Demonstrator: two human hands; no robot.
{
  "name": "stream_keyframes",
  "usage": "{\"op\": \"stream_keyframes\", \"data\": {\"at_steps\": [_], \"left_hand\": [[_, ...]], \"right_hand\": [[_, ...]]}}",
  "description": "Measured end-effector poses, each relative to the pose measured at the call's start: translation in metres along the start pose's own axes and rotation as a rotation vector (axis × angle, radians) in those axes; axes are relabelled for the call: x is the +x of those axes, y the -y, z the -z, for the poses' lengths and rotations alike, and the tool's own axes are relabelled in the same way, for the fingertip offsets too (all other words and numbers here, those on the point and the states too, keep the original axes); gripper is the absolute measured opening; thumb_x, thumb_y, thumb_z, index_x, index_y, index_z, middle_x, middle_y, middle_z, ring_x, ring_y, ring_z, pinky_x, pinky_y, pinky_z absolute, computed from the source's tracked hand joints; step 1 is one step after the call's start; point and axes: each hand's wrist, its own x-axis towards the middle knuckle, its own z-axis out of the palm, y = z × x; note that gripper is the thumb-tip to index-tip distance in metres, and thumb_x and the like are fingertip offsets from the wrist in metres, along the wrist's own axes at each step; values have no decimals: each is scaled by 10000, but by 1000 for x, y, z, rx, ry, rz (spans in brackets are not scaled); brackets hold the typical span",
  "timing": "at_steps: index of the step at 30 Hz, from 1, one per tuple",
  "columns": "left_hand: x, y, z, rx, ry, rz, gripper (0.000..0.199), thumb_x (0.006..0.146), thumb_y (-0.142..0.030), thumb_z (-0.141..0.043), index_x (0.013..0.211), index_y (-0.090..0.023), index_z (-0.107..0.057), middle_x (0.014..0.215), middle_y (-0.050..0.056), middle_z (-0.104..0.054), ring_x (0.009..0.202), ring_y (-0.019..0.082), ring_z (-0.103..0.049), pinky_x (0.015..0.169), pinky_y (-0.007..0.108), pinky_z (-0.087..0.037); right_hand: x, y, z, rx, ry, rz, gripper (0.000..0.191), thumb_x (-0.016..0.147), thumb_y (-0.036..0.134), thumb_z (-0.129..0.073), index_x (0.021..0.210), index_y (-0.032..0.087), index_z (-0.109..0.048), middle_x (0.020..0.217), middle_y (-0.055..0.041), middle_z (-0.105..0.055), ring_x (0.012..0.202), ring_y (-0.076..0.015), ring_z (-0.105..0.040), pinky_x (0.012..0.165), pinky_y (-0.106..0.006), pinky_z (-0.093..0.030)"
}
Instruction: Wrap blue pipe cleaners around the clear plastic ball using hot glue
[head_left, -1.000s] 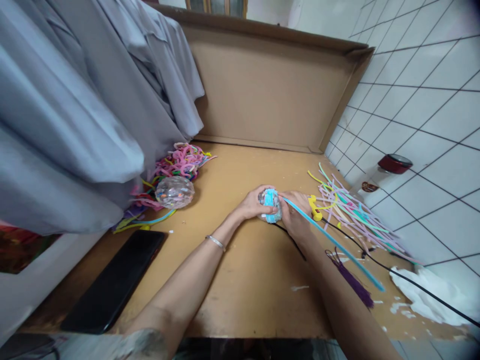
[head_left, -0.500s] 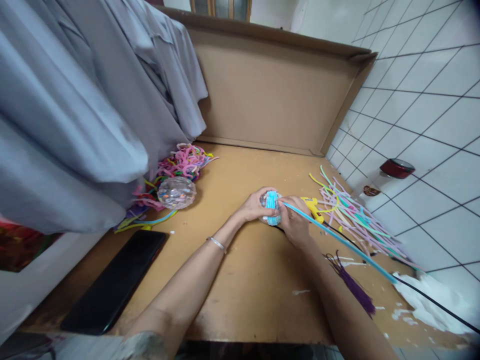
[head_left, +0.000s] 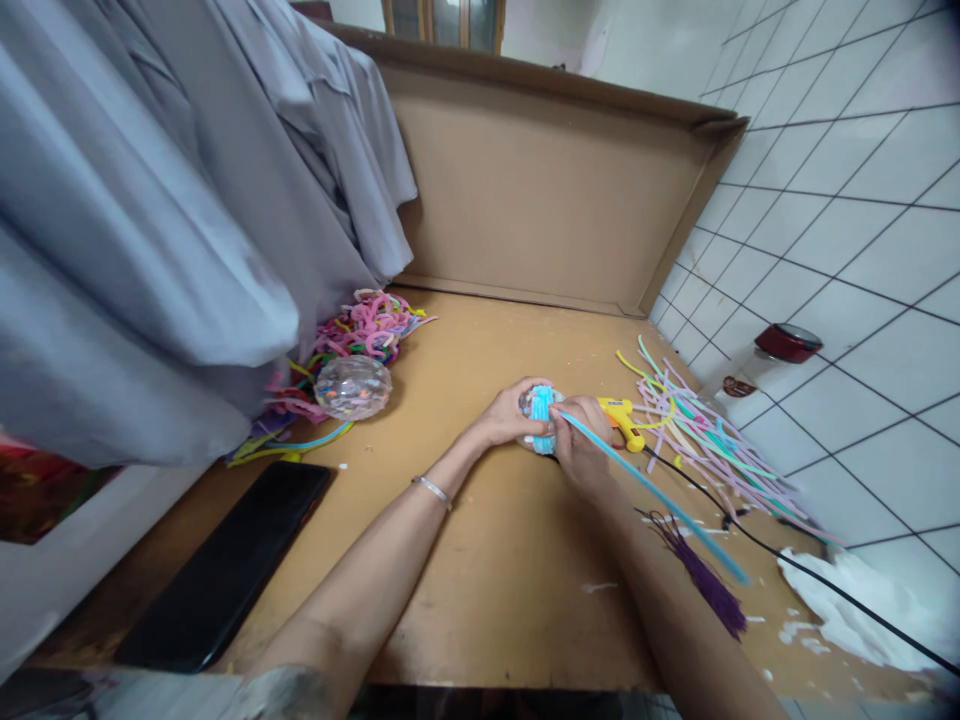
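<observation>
My left hand (head_left: 508, 415) is wrapped round the left side of a small clear round object (head_left: 526, 400) that has a blue fuzzy band (head_left: 542, 418) across its middle. Against the right side of the band, my right hand (head_left: 581, 435) pinches a blue fuzzy stem (head_left: 660, 497), whose long free end slants down to the right over my forearm. Just beyond my right hand lies a yellow glue gun (head_left: 624, 424), partly hidden by the fingers.
Colourful stems (head_left: 720, 440) and a jar with a red lid (head_left: 787, 343) stand right. A purple tassel (head_left: 705, 580) and white tissue (head_left: 855, 605) lie nearer. Left are a clear ball (head_left: 353, 387), pink stems (head_left: 371, 325) and a black phone (head_left: 229, 565). Cardboard (head_left: 540, 190) rises behind.
The free end of the blue stem has shifted left, away from the tissue. My right hand has moved slightly left, and more of the glue gun shows. My left hand keeps its hold.
</observation>
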Motion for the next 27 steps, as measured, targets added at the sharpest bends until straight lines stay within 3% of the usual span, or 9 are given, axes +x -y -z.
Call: {"op": "stream_keyframes", "data": {"at_steps": [19,24,27], "left_hand": [[1,-1,0,31,-17,-2,711,517,-154,-744,1211,-144,-587,1146,67,-631,1016,206,-592,912,294,-462],[2,2,1,27,3,-14,711,530,-168,-739,1219,-128,-571,1123,70,-629,964,187,-593,876,282,-465],[2,3,1,40,11,-20,698,542,-164,-740,1218,-138,-570,1116,63,-631,969,186,-595,880,284,-468]], "right_hand": [[0,2,0,-3,-21,59,145,919,181,-492,899,212,-632,830,-66,-650,811,-195,-588,749,-341,-458],[1,0,-2,-11,-108,46,119,897,214,-531,875,219,-648,940,-81,-638,881,-199,-591,781,-347,-467],[1,1,-2,-23,-92,47,112,898,214,-530,879,223,-640,980,-73,-655,930,-202,-600,820,-359,-456]]}}
